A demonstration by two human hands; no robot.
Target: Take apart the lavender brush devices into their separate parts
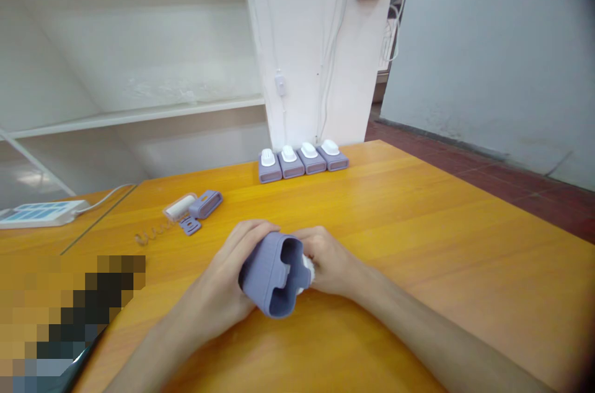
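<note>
Tilted above the table is a hollow lavender plastic housing (264, 269), its notched open end facing me and to the right. My left hand (230, 272) is closed around its left side, thumb hidden behind it. At the housing's right side my right hand (328, 256) is closed, its fingers bent against a white part (307, 272) with a ribbed edge. Most of that white part is hidden by the housing and my fingers, so I cannot tell whether it is joined to the housing.
Several lavender units with white tops (289, 160) stand in a row at the table's (418, 219) back edge. To the left lie a lavender shell (207, 203), a white roll (181, 206), a flat lavender plate (190, 225) and a coiled strand (151, 234). A white power strip (51, 213) sits far left.
</note>
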